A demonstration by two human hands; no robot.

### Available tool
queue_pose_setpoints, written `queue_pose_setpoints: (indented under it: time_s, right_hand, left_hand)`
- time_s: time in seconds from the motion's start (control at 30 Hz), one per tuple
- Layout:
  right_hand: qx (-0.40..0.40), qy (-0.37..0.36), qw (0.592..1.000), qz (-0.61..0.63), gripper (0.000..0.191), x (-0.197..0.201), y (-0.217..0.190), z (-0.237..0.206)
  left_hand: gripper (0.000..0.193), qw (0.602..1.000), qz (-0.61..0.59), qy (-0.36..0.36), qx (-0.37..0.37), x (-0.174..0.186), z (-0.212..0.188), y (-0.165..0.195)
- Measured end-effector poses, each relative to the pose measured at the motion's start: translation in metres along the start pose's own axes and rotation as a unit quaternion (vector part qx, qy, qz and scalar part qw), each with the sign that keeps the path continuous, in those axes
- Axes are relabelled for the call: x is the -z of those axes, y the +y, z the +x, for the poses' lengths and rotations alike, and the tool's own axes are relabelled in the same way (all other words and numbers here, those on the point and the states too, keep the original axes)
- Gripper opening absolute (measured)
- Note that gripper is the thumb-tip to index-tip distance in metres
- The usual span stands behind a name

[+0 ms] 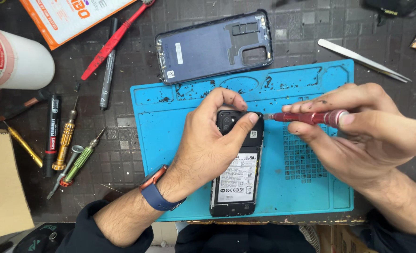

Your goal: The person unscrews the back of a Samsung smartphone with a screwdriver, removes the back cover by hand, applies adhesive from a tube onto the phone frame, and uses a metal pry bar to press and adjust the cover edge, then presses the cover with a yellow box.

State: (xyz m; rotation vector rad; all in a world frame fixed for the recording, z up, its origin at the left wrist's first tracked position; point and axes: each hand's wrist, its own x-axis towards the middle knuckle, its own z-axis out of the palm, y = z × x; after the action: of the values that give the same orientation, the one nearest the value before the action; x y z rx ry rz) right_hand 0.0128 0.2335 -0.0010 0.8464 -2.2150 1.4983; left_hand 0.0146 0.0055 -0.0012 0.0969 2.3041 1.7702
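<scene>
Table (311, 28): dark, gridded, strewn with tools along the left edge.
Mat (311, 197): blue, at the near edge, centre.
Back cover (208, 49): detached, lying beyond the mat's far edge.
Phone (236, 173): opened, battery exposed, flat on the mat near its near edge; judged light, stiff and fragile inside, best taken by the side edges, clear of the camera.
Left hand (208, 140): grip clamped on the phone's top corner, fingertips at the camera.
Right hand (363, 129): grip closed around the red screwdriver (306, 117), tip at the phone's upper right edge.
Tweezers (363, 60): idle toward the far right corner.
</scene>
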Motion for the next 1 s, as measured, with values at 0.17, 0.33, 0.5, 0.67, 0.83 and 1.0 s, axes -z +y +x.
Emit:
queue_pose_setpoints:
  time_s: [0.17, 0.33, 0.5, 0.67, 0.83, 1.0]
  right_hand:
    - [0.017, 0.004, 1.000, 0.013, 0.041, 0.003, -0.008, 0.007]
    - [0.026, -0.002, 1.000, 0.003, 0.041, 0.001, -0.013, 0.003]
    - [0.008, 0.030, 0.999, 0.034, 0.044, 0.003, -0.005, 0.002]
    - [-0.008, 0.058, 0.997, 0.044, 0.045, 0.006, -0.006, 0.000]
    - [0.021, 0.039, 0.999, 0.023, 0.049, 0.001, -0.007, -0.005]
    - [0.064, 0.059, 0.996, -0.012, 0.049, -0.003, -0.004, -0.009]
  left_hand:
    - [0.020, 0.999, -0.035, 0.003, 0.028, 0.002, 0.001, 0.005]
    - [0.019, 0.999, -0.023, 0.013, -0.026, 0.001, -0.001, 0.006]
    - [0.019, 1.000, -0.011, 0.007, 0.029, -0.001, -0.001, 0.010]
    - [0.018, 0.999, 0.006, 0.019, -0.034, -0.003, 0.002, 0.018]
    - [0.017, 1.000, -0.006, 0.006, -0.001, -0.001, 0.000, 0.011]
    - [0.018, 1.000, -0.024, 0.005, -0.014, -0.002, -0.003, 0.004]
